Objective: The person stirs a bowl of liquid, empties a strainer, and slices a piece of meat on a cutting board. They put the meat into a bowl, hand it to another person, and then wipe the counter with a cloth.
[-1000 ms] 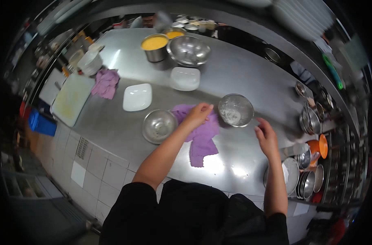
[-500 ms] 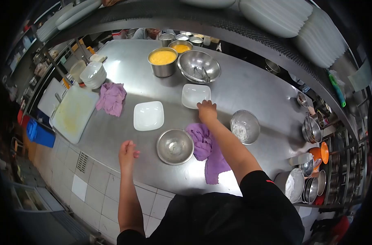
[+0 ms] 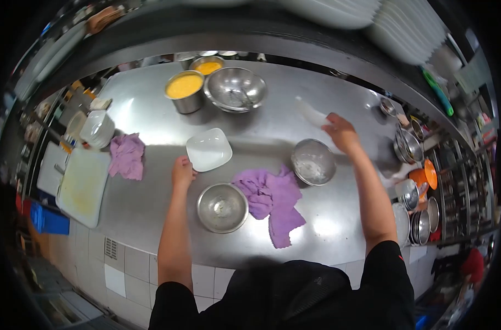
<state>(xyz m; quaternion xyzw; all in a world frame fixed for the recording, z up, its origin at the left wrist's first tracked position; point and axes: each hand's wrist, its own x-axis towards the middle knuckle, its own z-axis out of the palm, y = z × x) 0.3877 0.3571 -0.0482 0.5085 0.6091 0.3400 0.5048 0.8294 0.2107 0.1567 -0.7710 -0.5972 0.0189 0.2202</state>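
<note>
My left hand [image 3: 183, 175] is closed at the near-left corner of a white square bowl [image 3: 209, 149], with its fingers on the rim. My right hand [image 3: 340, 132] grips a second white square bowl [image 3: 312, 113], tilted nearly edge-on above the table and blurred by motion. Between my arms sits a steel bowl [image 3: 223, 208] with a little pale residue. Beside it lies a crumpled purple cloth [image 3: 269, 192]. Another steel bowl [image 3: 313, 162] holding white powder stands below my right hand, touching or close to the cloth's edge.
At the back stand a large steel mixing bowl [image 3: 235, 89] with a utensil inside and two pots of yellow liquid [image 3: 185, 86]. To the left are a cutting board [image 3: 84, 184], a pink-purple cloth [image 3: 126, 157] and stacked white bowls [image 3: 98, 129]. A shelf [image 3: 206, 44] overhangs the far side.
My right hand has lifted its white bowl off the table, carrying it right and tipping it. My left hand has reached the other white bowl, which is now turned and shifted right. The camera view has shifted.
</note>
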